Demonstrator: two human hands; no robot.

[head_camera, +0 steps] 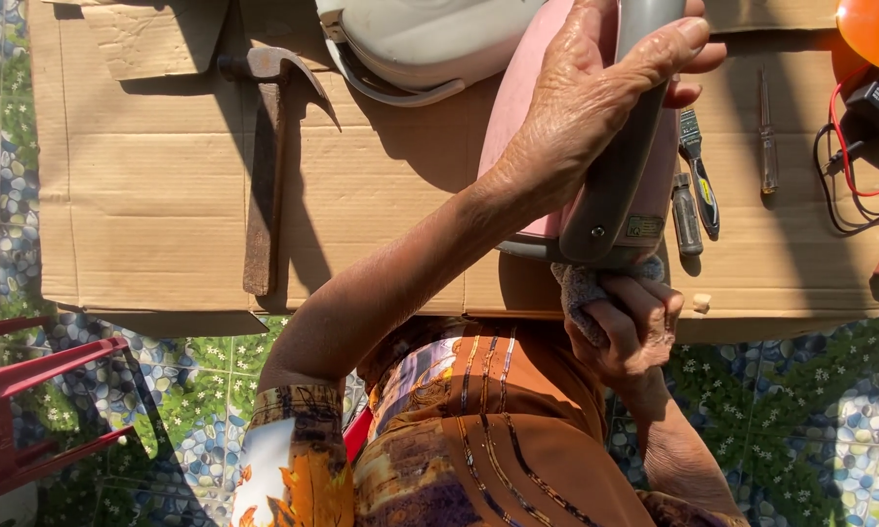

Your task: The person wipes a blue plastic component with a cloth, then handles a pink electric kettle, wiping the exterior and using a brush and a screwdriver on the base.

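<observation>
My left hand (595,98) reaches across and grips the grey handle (615,185) of a pink appliance body (517,146) standing on a flattened cardboard sheet (146,205). Below it my right hand (630,322) is closed on a grey rag (581,288), pressed against the lower end of the grey handle. A white rounded housing (410,39) lies just behind the pink body at the top.
A rusty claw hammer (264,166) lies on the cardboard at left. Screwdrivers (698,176) and a thin tester screwdriver (767,137) lie at right, with red and black wires (844,166) and an orange object (874,29). A red plastic chair (29,390) stands at the lower left on patterned tiles.
</observation>
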